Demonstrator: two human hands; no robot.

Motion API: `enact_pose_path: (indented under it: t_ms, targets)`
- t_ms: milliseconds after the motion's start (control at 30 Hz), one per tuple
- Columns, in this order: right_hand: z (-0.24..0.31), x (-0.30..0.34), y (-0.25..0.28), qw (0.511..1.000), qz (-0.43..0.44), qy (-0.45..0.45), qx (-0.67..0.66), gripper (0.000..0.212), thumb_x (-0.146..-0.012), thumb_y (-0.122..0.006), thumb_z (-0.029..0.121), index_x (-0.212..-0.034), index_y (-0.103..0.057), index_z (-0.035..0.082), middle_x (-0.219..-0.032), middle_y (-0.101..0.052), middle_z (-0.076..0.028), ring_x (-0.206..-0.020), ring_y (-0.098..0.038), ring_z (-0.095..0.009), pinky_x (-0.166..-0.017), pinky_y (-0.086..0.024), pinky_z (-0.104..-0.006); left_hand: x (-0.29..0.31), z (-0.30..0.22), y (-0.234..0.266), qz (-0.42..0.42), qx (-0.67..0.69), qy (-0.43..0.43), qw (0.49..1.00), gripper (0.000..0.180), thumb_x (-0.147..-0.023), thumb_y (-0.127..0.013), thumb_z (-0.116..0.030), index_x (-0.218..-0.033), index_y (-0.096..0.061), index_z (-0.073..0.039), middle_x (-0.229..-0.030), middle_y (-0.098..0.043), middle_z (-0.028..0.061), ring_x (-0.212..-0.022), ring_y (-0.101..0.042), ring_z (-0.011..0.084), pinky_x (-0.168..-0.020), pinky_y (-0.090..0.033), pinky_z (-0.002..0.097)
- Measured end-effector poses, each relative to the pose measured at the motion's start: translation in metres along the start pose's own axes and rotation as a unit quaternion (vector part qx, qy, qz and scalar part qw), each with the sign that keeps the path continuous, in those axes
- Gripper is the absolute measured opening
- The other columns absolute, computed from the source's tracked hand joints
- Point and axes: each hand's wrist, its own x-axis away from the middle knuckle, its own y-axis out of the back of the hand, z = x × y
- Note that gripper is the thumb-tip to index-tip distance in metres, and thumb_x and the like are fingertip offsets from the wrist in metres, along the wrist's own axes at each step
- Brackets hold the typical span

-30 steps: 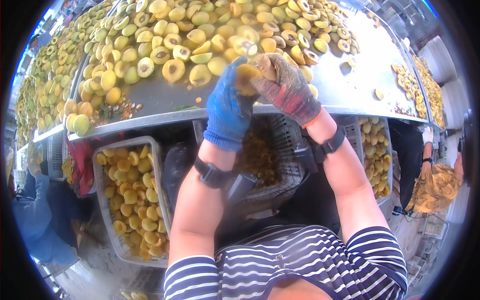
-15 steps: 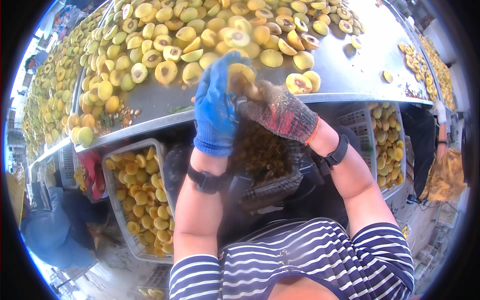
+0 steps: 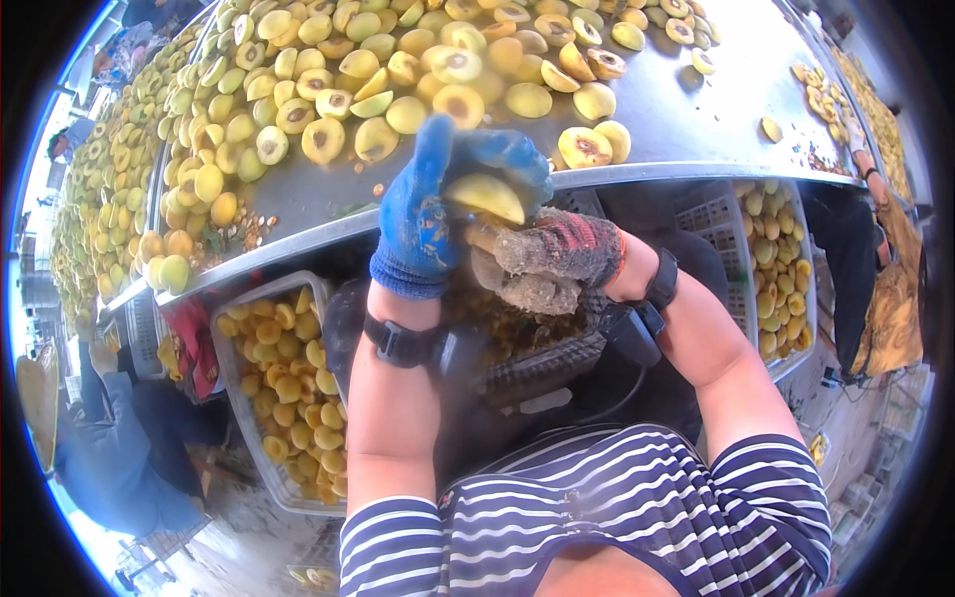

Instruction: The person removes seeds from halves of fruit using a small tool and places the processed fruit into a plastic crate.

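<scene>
My left hand [image 3: 416, 214], in a blue rubber-coated glove, curls around an apricot half [image 3: 487, 198], its yellow-green skin showing below the fingers. Just to the right and a little lower is my right hand [image 3: 552, 254], in a dirty grey and red knit glove. Its fingers are bent in close beneath the fruit; what they grip is hidden. Both hands are at the front edge of a metal table [image 3: 696, 149]. Beyond them lies a wide heap of apricot halves [image 3: 323, 140], several with brown pits or hollows showing.
A white crate [image 3: 234, 363] full of apricot halves stands below the table on the left, another crate [image 3: 744, 269] on the right. Between my knees sits a dark basket [image 3: 542, 363] of brownish pieces. One person [image 3: 139, 438] is at the left, another [image 3: 846, 269] at the right.
Both hands have drawn back toward me from over the table to its front edge. The fruit in my left hand has turned, and my right hand has dropped below it.
</scene>
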Motion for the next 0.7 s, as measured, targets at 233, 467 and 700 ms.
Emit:
enact_pose_path:
  t_ms: [233, 467, 700]
  targets:
    - [0.026, 0.022, -0.004, 0.953, 0.0, -0.066, 0.295, 0.046, -0.083, -0.077, 0.015, -0.123, -0.06, -0.002, -0.108, -0.068, -0.007, -0.093, -0.064, -0.014, -0.082, -0.053, -0.0291, 0.022, -0.037, 0.005, -0.162, 0.194, 0.075, 0.965, 0.055, -0.104, -0.039, -0.043, -0.122, -0.058, 0.006, -0.113, -0.065, 0.0183, -0.099, -0.066, 0.0289, -0.083, -0.058, 0.0394]
    - [0.105, 0.004, 0.044, 0.722, -0.234, 0.046, 0.65, 0.048, -0.084, -0.074, 0.032, -0.12, -0.06, 0.003, -0.112, -0.064, -0.012, -0.099, -0.063, -0.021, -0.083, -0.052, -0.0329, 0.149, -0.124, 0.071, -0.223, -0.57, -0.075, 0.787, 0.038, -0.101, -0.045, -0.013, -0.133, -0.053, 0.006, -0.127, -0.06, 0.0165, -0.115, -0.059, 0.0238, -0.1, -0.048, 0.0376]
    - [0.103, -0.074, 0.123, 0.384, -0.273, -0.16, 0.867, 0.056, -0.082, -0.07, 0.04, -0.131, -0.059, 0.017, -0.13, -0.057, -0.018, -0.12, -0.056, -0.029, -0.095, -0.049, -0.0449, 0.048, -0.086, 0.013, -0.234, -0.23, -0.066, 0.942, 0.038, -0.102, -0.05, -0.022, -0.131, -0.055, 0.002, -0.129, -0.061, 0.0114, -0.115, -0.061, 0.0206, -0.095, -0.049, 0.0318]
